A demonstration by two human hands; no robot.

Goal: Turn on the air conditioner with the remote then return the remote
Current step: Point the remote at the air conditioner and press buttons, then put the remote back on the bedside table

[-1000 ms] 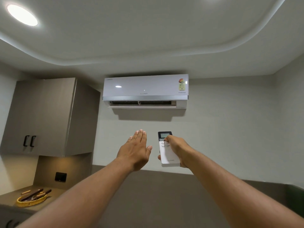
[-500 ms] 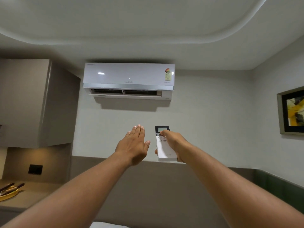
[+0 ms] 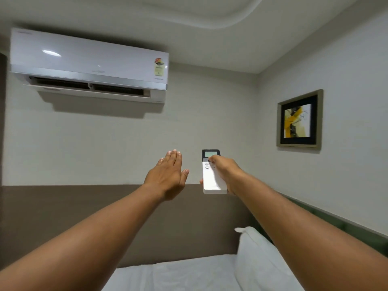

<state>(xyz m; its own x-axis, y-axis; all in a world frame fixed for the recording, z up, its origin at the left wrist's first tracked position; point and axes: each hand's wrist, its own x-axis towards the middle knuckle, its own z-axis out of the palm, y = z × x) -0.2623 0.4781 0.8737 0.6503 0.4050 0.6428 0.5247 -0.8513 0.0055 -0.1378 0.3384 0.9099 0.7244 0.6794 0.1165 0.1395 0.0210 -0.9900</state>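
Note:
A white air conditioner hangs high on the wall at the upper left, its bottom flap open. My right hand holds a slim white remote upright, its small lit display at the top, and my thumb rests on the buttons just below the display. My left hand is stretched out flat to the left of the remote, fingers together, palm away from me, holding nothing. Both arms reach forward from the bottom corners.
A framed picture hangs on the right wall. A brown padded headboard runs across below the hands. A bed with a white sheet and a white pillow lies at the bottom.
The view has swung right and down: the air conditioner slid to the upper left, the cabinet left the view, the picture and bed came in. Both hands keep their pose.

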